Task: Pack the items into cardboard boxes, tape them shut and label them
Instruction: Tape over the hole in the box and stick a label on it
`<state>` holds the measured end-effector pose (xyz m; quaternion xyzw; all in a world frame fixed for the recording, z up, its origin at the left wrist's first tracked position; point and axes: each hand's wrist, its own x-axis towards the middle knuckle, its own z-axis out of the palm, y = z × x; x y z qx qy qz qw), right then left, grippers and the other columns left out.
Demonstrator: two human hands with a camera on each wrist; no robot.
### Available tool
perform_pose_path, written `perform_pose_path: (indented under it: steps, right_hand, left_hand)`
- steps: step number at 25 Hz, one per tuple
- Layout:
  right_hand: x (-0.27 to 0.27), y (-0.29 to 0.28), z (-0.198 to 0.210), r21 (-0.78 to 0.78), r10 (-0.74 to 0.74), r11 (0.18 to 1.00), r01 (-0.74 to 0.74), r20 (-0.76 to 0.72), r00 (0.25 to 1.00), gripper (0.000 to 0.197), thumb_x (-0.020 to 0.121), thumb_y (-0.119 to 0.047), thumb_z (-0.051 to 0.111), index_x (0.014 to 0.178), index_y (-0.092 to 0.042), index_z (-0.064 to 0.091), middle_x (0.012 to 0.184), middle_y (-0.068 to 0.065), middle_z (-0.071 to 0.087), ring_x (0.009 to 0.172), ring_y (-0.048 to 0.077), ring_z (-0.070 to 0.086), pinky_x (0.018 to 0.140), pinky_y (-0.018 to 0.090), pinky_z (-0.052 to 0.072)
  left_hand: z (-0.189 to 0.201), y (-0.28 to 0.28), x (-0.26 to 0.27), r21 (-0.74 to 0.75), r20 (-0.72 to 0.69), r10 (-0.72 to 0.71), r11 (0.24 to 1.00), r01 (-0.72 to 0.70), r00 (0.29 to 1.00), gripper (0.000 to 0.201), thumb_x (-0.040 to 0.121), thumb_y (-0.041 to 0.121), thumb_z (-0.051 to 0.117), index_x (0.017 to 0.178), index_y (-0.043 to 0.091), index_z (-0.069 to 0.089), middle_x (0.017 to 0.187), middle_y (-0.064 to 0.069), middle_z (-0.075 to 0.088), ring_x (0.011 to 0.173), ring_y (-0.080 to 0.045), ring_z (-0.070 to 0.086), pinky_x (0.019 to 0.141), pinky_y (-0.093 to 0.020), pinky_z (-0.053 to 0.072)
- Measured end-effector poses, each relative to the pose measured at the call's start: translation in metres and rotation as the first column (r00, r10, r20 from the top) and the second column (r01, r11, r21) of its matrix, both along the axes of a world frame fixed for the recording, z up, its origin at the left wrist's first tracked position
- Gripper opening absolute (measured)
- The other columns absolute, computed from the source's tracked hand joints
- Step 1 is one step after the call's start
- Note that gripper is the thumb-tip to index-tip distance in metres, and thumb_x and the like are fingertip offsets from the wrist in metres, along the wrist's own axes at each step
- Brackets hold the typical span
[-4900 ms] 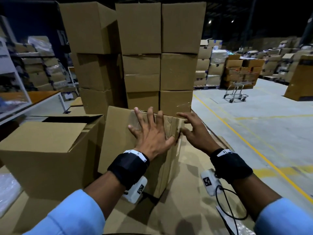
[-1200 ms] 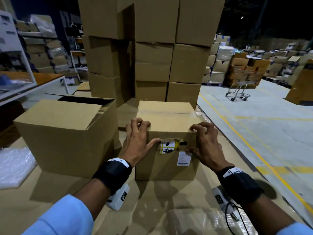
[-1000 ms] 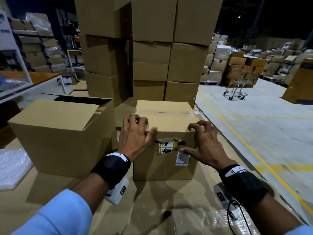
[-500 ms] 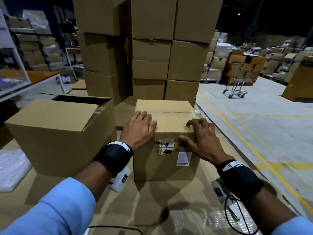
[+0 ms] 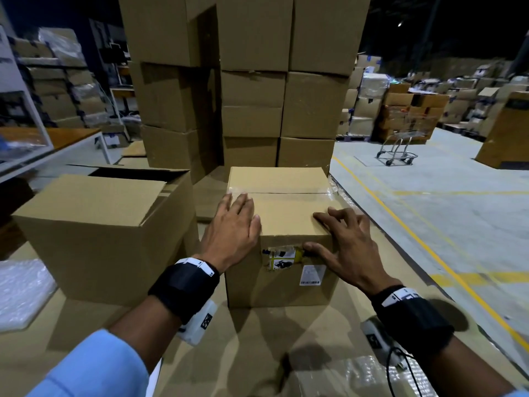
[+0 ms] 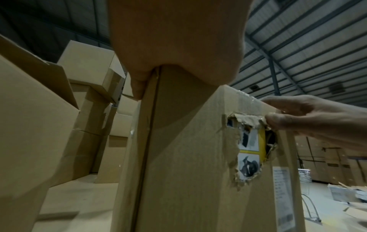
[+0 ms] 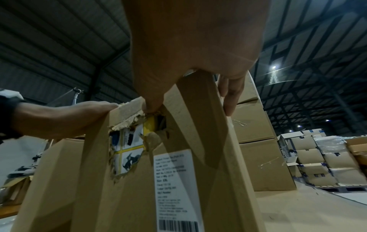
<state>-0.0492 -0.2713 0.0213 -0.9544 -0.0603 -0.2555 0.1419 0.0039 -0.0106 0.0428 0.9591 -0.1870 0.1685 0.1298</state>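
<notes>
A taped-shut cardboard box (image 5: 289,222) stands on the cardboard-covered worktop in front of me. Its near face has a torn hole (image 5: 282,257) showing a yellow and white printed package inside, with a white barcode label (image 5: 312,275) beside it. My left hand (image 5: 240,213) lies flat on the box's top left corner, fingers straight. My right hand (image 5: 329,230) rests over the front right corner, fingers spread on top and thumb pressed against the torn flap (image 6: 250,119). The right wrist view shows the hole (image 7: 129,146) and label (image 7: 172,180) up close.
A larger box (image 5: 100,224) with an open top flap stands close on the left. A tall stack of boxes (image 5: 252,81) rises right behind. Bubble wrap (image 5: 20,293) lies at the far left. The worktop ends on the right; beyond it is floor with a trolley (image 5: 398,150).
The box, tipped on edge several seconds ago, now stands flat with its label toward me. My left fingers uncurled from the front edge and slid flat onto the top; my right thumb stays at the tear.
</notes>
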Motion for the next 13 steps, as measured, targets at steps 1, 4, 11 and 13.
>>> perform_pose_path:
  steps: [1,4,11,13]
  right_hand:
    - [-0.001,0.001,0.0,0.001,-0.004,1.0,0.004,0.006,1.0,0.069,0.08,-0.08,0.052,0.138,-0.043,0.047,0.136,-0.005,0.042,0.122,0.027,0.037,0.067,0.048,0.058]
    - [-0.007,0.004,0.0,0.007,-0.012,1.0,0.012,0.017,1.0,0.069,0.08,-0.08,0.054,0.137,-0.042,0.049,0.136,-0.004,0.043,0.122,0.026,0.037,0.066,0.047,0.058]
    - [-0.01,0.014,0.002,-0.006,-0.047,0.999,0.047,0.005,0.999,0.066,0.082,-0.077,0.051,0.139,-0.042,0.051,0.136,-0.005,0.045,0.119,0.026,0.036,0.066,0.042,0.054]
    - [-0.01,0.015,0.002,0.001,-0.043,0.999,0.043,0.004,0.999,0.065,0.083,-0.077,0.05,0.139,-0.042,0.052,0.136,-0.004,0.045,0.118,0.027,0.036,0.065,0.043,0.055]
  left_hand:
    - [0.001,0.0,-0.002,0.003,-0.006,-0.003,1.0,0.003,1.0,0.067,0.102,0.046,0.015,0.156,0.01,0.029,0.165,-0.008,0.024,0.154,-0.025,0.008,0.121,-0.031,-0.001]
    - [0.004,0.001,-0.007,0.017,-0.02,-0.005,1.0,0.005,1.0,0.072,0.097,0.047,0.009,0.158,0.012,0.026,0.166,-0.006,0.021,0.155,-0.023,0.005,0.117,-0.027,-0.005]
    - [-0.005,0.006,0.003,-0.015,-0.038,0.032,0.999,-0.032,0.999,0.076,0.096,0.05,0.004,0.156,0.011,0.029,0.164,-0.007,0.026,0.154,-0.022,0.015,0.123,-0.034,0.009]
    - [-0.007,0.008,0.004,-0.008,-0.019,0.048,0.999,-0.049,0.999,0.08,0.096,0.053,0.0,0.156,0.011,0.032,0.163,-0.008,0.029,0.153,-0.022,0.018,0.125,-0.038,0.013]
